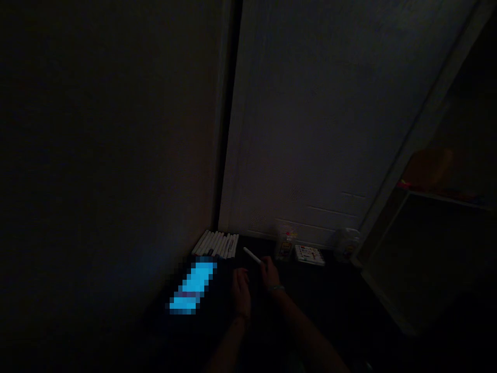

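Observation:
The scene is very dark. My right hand (pixel 269 273) is closed around the near end of a white marker pen (pixel 251 254), whose far end points up and to the left above the dark table. My left hand (pixel 241 289) is just to the left, apart from the pen, its fingers loosely bent and somewhat apart, with nothing visible in them. Beyond it, several white marker pens (pixel 216 243) lie side by side in a row. A lit, pixelated blue screen (pixel 194 286) is left of my left hand.
Against the pale panel (pixel 310 129) at the back stand a clear container with a label (pixel 285 248) and a second container (pixel 348 243) farther right. Between them lies a flat white pack (pixel 309 255) with coloured marks. An open shelf (pixel 442 196) is at the right.

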`<state>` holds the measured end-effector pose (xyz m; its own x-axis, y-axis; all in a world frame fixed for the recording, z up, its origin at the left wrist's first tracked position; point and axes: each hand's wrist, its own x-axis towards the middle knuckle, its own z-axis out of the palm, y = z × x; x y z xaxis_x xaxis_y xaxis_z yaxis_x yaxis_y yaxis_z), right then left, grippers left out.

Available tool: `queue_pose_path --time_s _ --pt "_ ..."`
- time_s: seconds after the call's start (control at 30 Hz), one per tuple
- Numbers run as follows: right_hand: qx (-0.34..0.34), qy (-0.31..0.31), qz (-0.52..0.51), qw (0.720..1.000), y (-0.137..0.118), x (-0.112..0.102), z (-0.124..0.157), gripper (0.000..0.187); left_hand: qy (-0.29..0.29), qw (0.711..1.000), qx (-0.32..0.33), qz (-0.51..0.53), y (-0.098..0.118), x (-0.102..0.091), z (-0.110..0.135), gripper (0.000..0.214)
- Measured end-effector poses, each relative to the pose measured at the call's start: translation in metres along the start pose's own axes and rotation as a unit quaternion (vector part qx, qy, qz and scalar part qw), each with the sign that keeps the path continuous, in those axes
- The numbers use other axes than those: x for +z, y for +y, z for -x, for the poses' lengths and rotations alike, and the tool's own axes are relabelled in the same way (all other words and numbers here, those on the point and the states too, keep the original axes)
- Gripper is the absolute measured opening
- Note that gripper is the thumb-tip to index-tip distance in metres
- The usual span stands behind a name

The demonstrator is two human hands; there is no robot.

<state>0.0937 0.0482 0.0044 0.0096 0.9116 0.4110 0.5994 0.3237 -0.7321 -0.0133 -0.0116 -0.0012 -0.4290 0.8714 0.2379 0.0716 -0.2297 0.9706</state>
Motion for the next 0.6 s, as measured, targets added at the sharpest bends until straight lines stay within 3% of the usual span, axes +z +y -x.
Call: queue_pose_path --time_s 0.1,0.17,0.3,0.43,0.5,0.6 --pt "0.077 0.047 -0.161 0.983 0.014 -0.014 0.022 0.038 0.001 1.0 0.019 0.02 -0.002 0.003 -0.002 0.031" --pt "0.14 0.059 -0.236 0.96 0.022 -0.024 0.032 0.044 0.033 0.999 0.036 0.022 -0.002 0.005 -0.004 0.031" --pt "0.185 0.088 -0.261 0.943 0.035 -0.049 0.048 0.043 0.057 0.994 0.094 -0.025 -0.001 0.008 -0.005 0.038" --pt "0.15 0.088 -0.26 0.95 0.039 -0.069 0.063 0.04 -0.032 0.992 0.115 -0.043 0.002 0.01 -0.002 0.034" --pt "0.142 0.1 -0.261 0.95 0.035 -0.074 0.067 0.04 -0.088 0.992 0.082 -0.037 0.004 0.011 0.0 0.034" --pt "0.129 0.109 -0.248 0.954 0.025 -0.075 0.07 0.041 -0.126 0.991 0.033 -0.037 0.01 0.01 0.002 0.038"
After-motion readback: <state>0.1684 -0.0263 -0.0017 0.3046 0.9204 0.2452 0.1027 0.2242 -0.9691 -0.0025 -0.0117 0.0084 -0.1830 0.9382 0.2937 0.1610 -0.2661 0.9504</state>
